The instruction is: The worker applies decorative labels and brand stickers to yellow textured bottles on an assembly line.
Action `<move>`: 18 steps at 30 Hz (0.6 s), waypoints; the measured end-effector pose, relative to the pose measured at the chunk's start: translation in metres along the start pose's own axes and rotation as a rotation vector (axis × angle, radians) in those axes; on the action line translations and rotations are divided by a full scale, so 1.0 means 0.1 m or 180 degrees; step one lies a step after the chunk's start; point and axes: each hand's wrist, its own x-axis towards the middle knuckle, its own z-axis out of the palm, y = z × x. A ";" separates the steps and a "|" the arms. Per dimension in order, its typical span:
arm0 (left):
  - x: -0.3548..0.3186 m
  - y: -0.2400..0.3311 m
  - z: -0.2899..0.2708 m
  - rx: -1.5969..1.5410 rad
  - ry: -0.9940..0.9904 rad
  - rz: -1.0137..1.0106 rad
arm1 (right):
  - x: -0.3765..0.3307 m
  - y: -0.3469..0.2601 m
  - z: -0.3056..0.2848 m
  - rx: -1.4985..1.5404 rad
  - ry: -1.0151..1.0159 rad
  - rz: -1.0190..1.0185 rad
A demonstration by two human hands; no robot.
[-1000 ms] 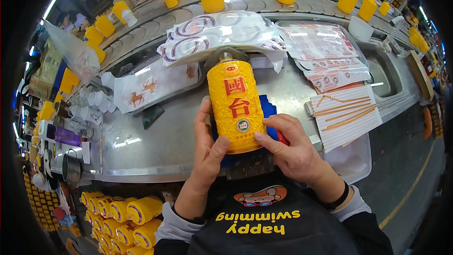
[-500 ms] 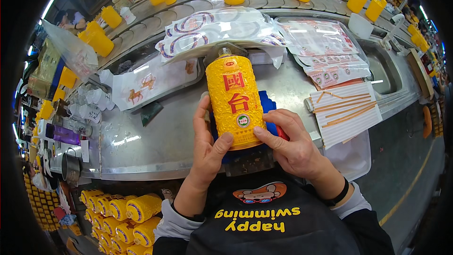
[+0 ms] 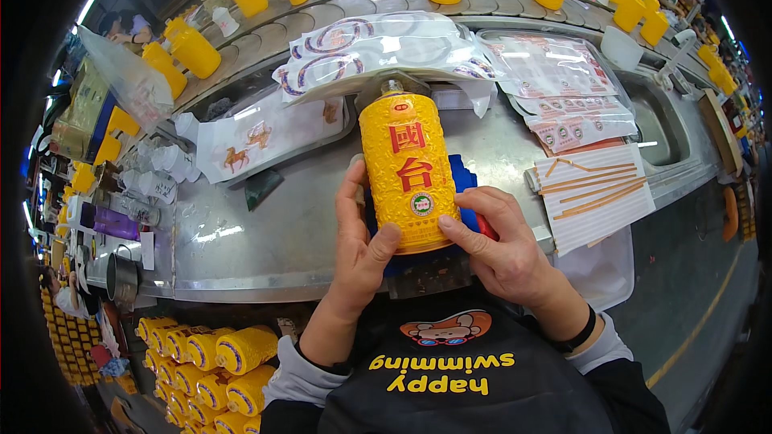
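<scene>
A yellow embossed bottle (image 3: 408, 169) with red characters and a small round green-and-white emblem leans in front of me, its clear neck pointing away. My left hand (image 3: 360, 245) is closed along its left side, thumb near the lower edge. On the opposite side, my right hand (image 3: 503, 245) grips the lower right part, with the thumb pressed on the front by the emblem. Behind the bottle, a blue support (image 3: 462, 177) shows in part, and something red is partly covered by the right fingers.
Sticker sheets (image 3: 386, 52) lie beyond the bottle, with a horse-figure sheet (image 3: 257, 145) at left. Orange strips (image 3: 595, 185) rest on white backing at right, near a sink (image 3: 655, 124). A conveyor (image 3: 386, 4) carries yellow bottles. More bottles (image 3: 213, 362) are stacked lower left.
Nearer bottles on the conveyor have moved right. The view has shifted slightly; both hands keep the same hold on the bottle, thumbs in nearly the same places.
</scene>
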 end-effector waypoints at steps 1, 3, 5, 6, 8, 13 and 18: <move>0.00 -0.02 -0.01 0.0171 0.0004 0.0037 | 0.00 0.00 0.00 0.0008 -0.0001 -0.0002; 0.01 -0.04 -0.01 0.0333 -0.0008 0.0071 | -0.01 0.01 0.00 0.0003 0.0003 0.0009; 0.00 -0.03 0.01 0.0158 0.0029 0.0004 | 0.00 0.01 0.00 0.0037 0.0016 -0.0016; 0.01 -0.03 0.00 0.0160 0.0020 0.0009 | 0.00 0.01 0.00 0.0031 0.0024 -0.0016; 0.01 -0.03 -0.01 0.0289 0.0009 0.0058 | -0.01 0.01 0.01 -0.0007 0.0018 -0.0030; 0.02 -0.02 0.00 0.0231 -0.0040 0.0067 | 0.00 0.01 0.00 0.0049 0.0038 -0.0032; 0.01 -0.01 0.02 0.0166 -0.0050 0.0076 | -0.01 0.01 0.00 0.0076 0.0063 -0.0043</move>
